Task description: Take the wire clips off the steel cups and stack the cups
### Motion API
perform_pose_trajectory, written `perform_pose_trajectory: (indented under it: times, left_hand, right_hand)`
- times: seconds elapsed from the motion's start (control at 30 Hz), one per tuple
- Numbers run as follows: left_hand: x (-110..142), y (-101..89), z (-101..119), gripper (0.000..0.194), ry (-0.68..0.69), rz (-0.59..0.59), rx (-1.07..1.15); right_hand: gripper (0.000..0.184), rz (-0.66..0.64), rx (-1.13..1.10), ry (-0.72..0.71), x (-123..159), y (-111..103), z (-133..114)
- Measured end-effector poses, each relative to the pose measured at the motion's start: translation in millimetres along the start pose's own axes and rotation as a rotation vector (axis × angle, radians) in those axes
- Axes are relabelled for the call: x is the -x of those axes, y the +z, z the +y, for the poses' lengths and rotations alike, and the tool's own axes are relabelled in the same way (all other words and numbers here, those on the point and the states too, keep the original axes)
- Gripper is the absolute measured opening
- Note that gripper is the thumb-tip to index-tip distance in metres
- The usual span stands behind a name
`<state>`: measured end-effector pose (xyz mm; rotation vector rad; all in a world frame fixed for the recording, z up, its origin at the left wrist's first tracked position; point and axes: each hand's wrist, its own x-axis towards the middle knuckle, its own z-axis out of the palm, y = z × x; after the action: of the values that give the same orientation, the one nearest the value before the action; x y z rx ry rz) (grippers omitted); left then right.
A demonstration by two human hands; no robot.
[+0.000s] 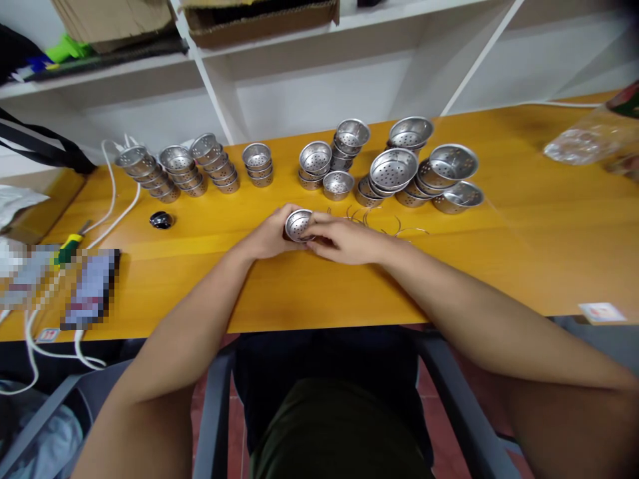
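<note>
Silver metal is shining on the small cup with holes [294, 227] in the middle. The left hand [272, 236] is curling around it. The right hand [347, 241] is bending its fingers at the rim; I can't tell if it is pinching. Stacked cups [258, 167] are standing on the far side, and loose wires [399, 225] are lying beyond the right hand. Bare desk [309, 293] is stretching to the near edge, giving elbow room.

From here, a round, silvery metal cup [299, 226], full of small holes, sits open-side up before the stacked cups [338, 185].
</note>
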<state>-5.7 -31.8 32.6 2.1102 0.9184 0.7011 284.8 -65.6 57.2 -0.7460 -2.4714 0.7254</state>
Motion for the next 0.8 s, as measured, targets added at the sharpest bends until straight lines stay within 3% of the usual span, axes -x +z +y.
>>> perform_pose_trajectory:
  times: [0.07, 0.13, 0.27, 0.5, 0.8]
  left_hand:
    - [-4, 7.6, 6, 0.068, 0.060, 0.043, 0.072]
    - [-7, 12.6, 15, 0.065, 0.117, 0.070, 0.089]
    - [-7, 18.8, 32, 0.056, 0.136, 0.102, -0.030]
    - [-6, 24.7, 41, 0.058, 0.040, 0.149, -0.216]
    - [-5, 26.5, 39, 0.065, 0.024, 0.154, -0.137]
  right_hand:
    - [0.018, 0.112, -0.069, 0.010, -1, -2, -1]
    - [0.025, 0.223, -0.112, 0.043, -2, -5, -4]
    - [0.039, 0.372, -0.064, 0.169, -1, -6, -15]
    - [0.046, 0.452, -0.003, 0.291, -5, -1, -27]
    - [0.053, 0.484, -0.234, 0.349, -8, 7, -13]
